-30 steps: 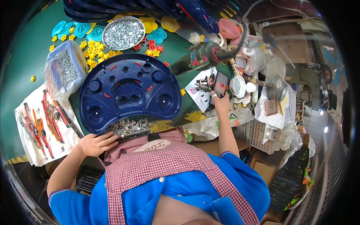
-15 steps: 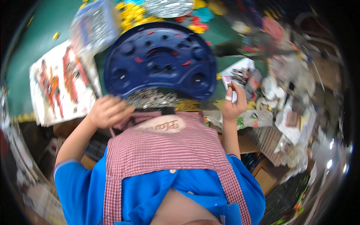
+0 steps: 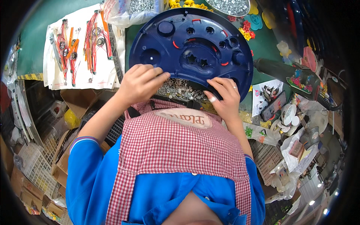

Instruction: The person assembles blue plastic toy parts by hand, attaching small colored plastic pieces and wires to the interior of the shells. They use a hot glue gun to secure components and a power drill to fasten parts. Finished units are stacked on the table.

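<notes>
1. The dark blue plastic toy panel (image 3: 195,45) lies flat on the green table (image 3: 30,48), directly in front of the person, with round sockets, star-shaped cut-outs and short red inserts across its face.
2. The left hand (image 3: 140,83) rests on the panel's near edge, its fingers curled inward toward a pile of small silver screws (image 3: 180,89); whether it pinches one I cannot tell.
3. The right hand (image 3: 221,98) lies half open, its fingers spread on the panel's near right edge, touching the screw pile, with nothing clearly gripped.
4. A white sheet (image 3: 80,52) with red and orange wired parts lies left of the panel.
5. A metal bowl of screws (image 3: 228,5) and yellow and red plastic flower pieces (image 3: 245,30) lie beyond it.
</notes>
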A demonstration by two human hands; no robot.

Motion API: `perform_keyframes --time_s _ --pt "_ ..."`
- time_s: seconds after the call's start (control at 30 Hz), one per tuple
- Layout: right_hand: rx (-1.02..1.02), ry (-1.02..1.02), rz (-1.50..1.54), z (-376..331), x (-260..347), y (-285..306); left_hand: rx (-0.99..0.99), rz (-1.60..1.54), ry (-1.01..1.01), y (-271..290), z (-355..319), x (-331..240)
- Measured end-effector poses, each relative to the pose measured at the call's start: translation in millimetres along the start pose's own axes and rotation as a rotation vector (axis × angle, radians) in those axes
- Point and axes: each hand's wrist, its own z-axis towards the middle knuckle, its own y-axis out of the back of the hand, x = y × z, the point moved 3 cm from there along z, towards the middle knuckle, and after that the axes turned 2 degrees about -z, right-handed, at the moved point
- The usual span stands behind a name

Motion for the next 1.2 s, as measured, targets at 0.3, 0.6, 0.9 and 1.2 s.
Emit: perform_keyframes --time_s 0.3,0.6,0.9,1.2 --pt "-0.471 -0.216 0.467 38.7 -30.9 51.6 0.052 -0.067 -0.193 4.1 29.4 -21.7" --pt "0.047 -0.369 -0.221 119.1 -123.8 58.1 -0.005 0.005 -0.011 -8.5 122.4 31.3" --pt "0.014 -0.305 -0.303 122.9 -153.8 42.5 -0.074 -0.086 0.119 -19.0 109.2 20.9" --pt "0.006 -0.081 -0.413 134.2 -135.0 34.3 -0.137 -0.205 0.080 -24.3 138.6 9.8"
